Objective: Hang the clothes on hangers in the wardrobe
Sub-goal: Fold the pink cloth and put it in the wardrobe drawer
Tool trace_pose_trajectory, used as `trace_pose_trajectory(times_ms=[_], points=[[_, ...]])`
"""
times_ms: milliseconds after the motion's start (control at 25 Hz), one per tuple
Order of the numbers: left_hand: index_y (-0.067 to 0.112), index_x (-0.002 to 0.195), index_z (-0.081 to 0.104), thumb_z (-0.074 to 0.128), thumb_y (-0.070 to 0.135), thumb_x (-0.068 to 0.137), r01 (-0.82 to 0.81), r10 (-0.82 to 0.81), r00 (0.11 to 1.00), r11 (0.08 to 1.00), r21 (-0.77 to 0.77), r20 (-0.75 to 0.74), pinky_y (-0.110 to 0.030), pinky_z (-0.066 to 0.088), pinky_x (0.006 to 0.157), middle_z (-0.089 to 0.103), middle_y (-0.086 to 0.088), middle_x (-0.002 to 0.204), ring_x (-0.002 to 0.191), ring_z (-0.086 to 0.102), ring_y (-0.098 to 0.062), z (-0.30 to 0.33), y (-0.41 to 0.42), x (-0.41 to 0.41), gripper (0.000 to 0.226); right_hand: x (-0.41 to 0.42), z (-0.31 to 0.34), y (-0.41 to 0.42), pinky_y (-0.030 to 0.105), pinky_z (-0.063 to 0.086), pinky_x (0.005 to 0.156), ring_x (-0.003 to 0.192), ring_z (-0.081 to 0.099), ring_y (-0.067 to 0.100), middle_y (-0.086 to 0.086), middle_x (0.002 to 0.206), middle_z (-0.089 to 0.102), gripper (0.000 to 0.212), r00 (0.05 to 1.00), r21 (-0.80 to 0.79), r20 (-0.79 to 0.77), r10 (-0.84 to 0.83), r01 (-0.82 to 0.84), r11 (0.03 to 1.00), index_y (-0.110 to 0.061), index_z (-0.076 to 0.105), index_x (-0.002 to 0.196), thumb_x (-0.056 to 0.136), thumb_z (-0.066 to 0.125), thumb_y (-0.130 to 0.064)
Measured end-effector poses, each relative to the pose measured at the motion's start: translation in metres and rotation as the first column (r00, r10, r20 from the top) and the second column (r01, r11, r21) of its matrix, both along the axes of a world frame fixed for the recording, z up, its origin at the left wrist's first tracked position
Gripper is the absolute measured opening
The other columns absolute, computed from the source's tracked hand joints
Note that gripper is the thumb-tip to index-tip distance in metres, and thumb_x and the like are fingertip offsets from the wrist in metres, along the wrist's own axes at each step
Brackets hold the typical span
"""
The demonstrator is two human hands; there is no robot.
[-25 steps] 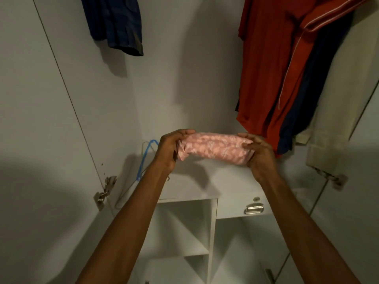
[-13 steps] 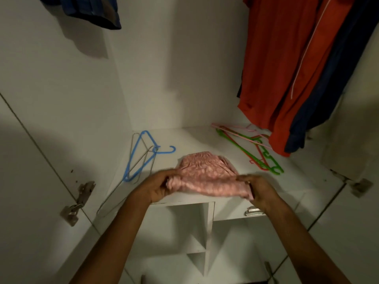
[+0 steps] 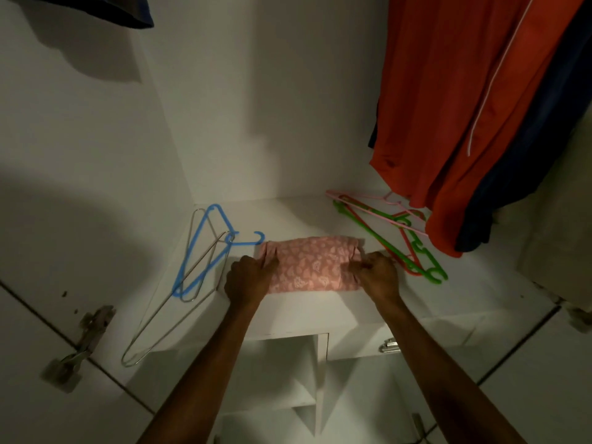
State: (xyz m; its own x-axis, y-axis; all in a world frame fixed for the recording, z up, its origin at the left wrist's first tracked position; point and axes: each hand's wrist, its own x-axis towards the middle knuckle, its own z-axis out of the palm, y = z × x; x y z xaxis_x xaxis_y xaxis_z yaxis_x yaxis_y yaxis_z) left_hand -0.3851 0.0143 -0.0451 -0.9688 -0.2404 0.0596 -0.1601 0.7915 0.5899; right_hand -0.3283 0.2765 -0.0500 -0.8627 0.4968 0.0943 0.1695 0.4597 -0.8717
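A folded pink patterned garment (image 3: 309, 264) lies flat on the white wardrobe shelf (image 3: 320, 216). My left hand (image 3: 248, 278) grips its left end and my right hand (image 3: 376, 275) grips its right end. A blue plastic hanger (image 3: 206, 248) lies over a metal wire hanger (image 3: 174, 302) on the shelf to the left of the garment. To the right lies a pile of green, red and pink hangers (image 3: 389, 233). Orange clothes (image 3: 455, 100) and a dark blue garment (image 3: 525, 149) hang at the upper right.
A dark blue shirt hem (image 3: 105, 11) hangs at the top left. A drawer with a metal handle (image 3: 389, 346) and open cubbies (image 3: 278, 379) sit below the shelf. A door hinge (image 3: 80, 347) sticks out at the left. A cream garment (image 3: 557, 235) hangs far right.
Both hands brought the pink garment down from mid-air and laid it flat on the shelf. My view tilted down, showing the hangers on the shelf.
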Motion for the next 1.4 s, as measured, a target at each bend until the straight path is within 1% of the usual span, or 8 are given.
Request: trace_pose_trajectory(times_ms=[240,400,680,760,880,960,1240,1400], points=[[-0.001,0.137,0.053,0.08,0.063,0.077,0.048,-0.113,0.956,0.971,0.236,0.272,-0.029,0.05,0.067,0.066,-0.02,0.126,0.108,0.069,-0.033,0.028,0.026,-0.006,0.092,-0.022,0.025,0.001,0.039,0.06,0.051,0.07,0.069,0.032,0.017,0.081,0.072,0.038,0.976,-0.502,0.193,0.103,0.008,0.865,0.004,0.069,0.093,0.073,0.09,-0.022],[0.0,0.094,0.064,0.084,0.04,0.081,-0.214,-0.068,0.876,0.832,0.512,0.477,-0.021,0.038,0.043,0.064,-0.012,0.072,0.053,0.055,-0.015,0.03,0.036,-0.006,0.047,-0.019,0.029,0.001,0.027,0.054,0.052,0.077,0.066,0.025,0.014,0.1,0.071,0.033,0.943,-0.687,0.229,0.243,-0.021,0.727,-0.007,0.071,0.107,0.079,0.083,-0.019],[0.001,0.115,0.068,0.083,0.016,0.08,-0.069,-0.186,0.965,0.497,0.865,0.184,-0.033,0.061,0.065,0.075,-0.018,0.107,0.096,0.073,-0.033,0.034,0.033,0.062,0.041,0.024,0.012,0.011,0.024,0.045,0.05,0.072,0.068,0.025,0.015,0.11,0.075,0.031,0.93,-0.816,0.025,0.366,-0.192,0.545,0.001,0.074,0.111,0.081,0.072,-0.008],[0.004,0.114,0.07,0.074,0.019,0.09,-0.022,-0.18,0.98,0.331,0.943,0.086,-0.036,0.061,0.072,0.075,-0.018,0.11,0.101,0.074,-0.032,0.038,0.033,0.083,0.029,0.045,0.013,0.013,0.032,0.057,0.074,0.098,0.074,0.03,0.016,0.118,0.074,0.039,0.935,-0.862,-0.081,0.346,-0.24,0.446,0.002,0.068,0.12,0.081,0.069,0.0],[-0.001,0.123,0.065,0.056,0.039,0.102,-0.082,-0.139,0.99,-0.332,0.94,0.037,-0.038,0.064,0.078,0.072,-0.021,0.115,0.1,0.073,-0.03,0.028,0.035,0.115,0.046,0.077,0.017,0.014,0.032,0.06,0.074,0.097,0.074,0.029,0.019,0.113,0.073,0.033,0.928,-0.883,-0.213,0.305,-0.316,0.348,0.004,0.067,0.116,0.084,0.06,0.008],[-0.004,0.131,0.058,0.05,0.03,0.105,-0.162,-0.147,0.984,-0.534,0.83,0.098,-0.036,0.065,0.075,0.068,-0.023,0.123,0.101,0.071,-0.03,0.013,0.042,0.128,0.044,0.092,0.013,0.013,0.034,0.06,0.08,0.103,0.073,0.031,0.02,0.118,0.072,0.039,0.93,-0.878,-0.229,0.288,-0.325,0.352,0.005,0.065,0.122,0.084,0.058,0.008],[0.013,0.107,0.067,0.053,0.026,0.106,-0.18,-0.261,0.955,-0.132,0.975,0.141,-0.021,0.056,0.057,0.067,-0.008,0.096,0.069,0.065,-0.013,-0.011,0.053,0.194,0.019,0.172,-0.018,-0.002,0.049,0.053,0.101,0.122,0.064,0.04,0.025,0.131,0.066,0.065,0.922,-0.856,-0.26,0.287,-0.357,0.375,0.001,0.06,0.135,0.07,0.063,0.005],[0.014,0.127,0.065,0.046,0.066,0.097,-0.321,-0.46,0.871,-0.262,0.91,0.175,-0.061,0.045,0.104,0.068,-0.019,0.128,0.122,0.06,-0.04,-0.028,0.051,0.237,0.063,0.213,-0.028,-0.013,0.05,0.057,0.095,0.117,0.066,0.04,0.022,0.126,0.07,0.064,0.929,-0.823,-0.202,0.309,-0.332,0.462,0.0,0.062,0.131,0.068,0.066,0.008]])
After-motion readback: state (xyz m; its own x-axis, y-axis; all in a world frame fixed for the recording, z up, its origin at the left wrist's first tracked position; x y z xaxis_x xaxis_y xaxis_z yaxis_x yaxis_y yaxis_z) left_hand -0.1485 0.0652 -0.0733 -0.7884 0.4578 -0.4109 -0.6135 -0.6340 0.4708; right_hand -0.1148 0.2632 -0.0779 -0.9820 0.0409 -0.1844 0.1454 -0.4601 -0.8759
